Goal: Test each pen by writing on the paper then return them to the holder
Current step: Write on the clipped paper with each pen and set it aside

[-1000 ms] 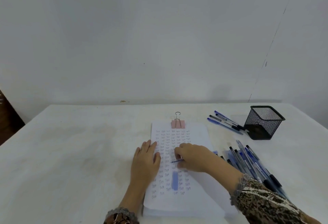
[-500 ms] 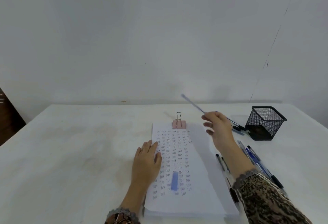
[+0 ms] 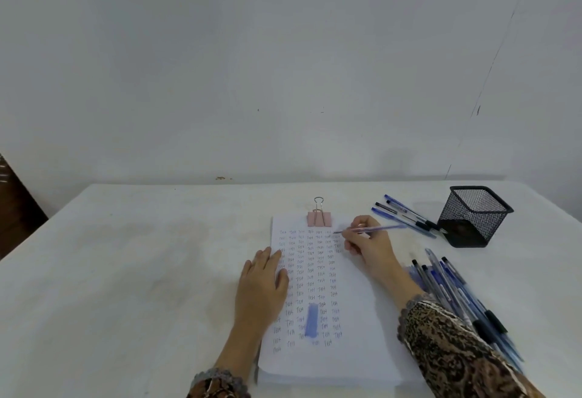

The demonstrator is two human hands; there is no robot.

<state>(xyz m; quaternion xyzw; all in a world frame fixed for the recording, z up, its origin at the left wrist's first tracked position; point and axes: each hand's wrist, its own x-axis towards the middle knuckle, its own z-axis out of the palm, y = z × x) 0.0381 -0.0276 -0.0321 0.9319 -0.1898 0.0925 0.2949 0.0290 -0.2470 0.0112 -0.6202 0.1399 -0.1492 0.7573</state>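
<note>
A stack of white paper (image 3: 356, 319), covered in rows of small blue test marks, lies in front of me, clipped at the top by a pink binder clip (image 3: 319, 218). My left hand (image 3: 263, 284) rests flat on the paper's left edge. My right hand (image 3: 367, 244) grips a blue pen (image 3: 374, 229) near the sheet's upper right, its tip touching the paper. A black mesh holder (image 3: 474, 216) stands at the right. Several pens (image 3: 406, 216) lie left of the holder. A larger pile of pens (image 3: 456, 290) lies right of my right forearm.
A blue pen cap (image 3: 311, 320) lies on the lower middle of the paper. The white table (image 3: 126, 271) ends against a pale wall at the back. A dark wooden object (image 3: 15, 208) shows at the far left edge.
My right hand went from the middle of the sheet up toward the pens by the holder, then came back down. It now holds a pen at the paper's upper right. The left hand stayed put.
</note>
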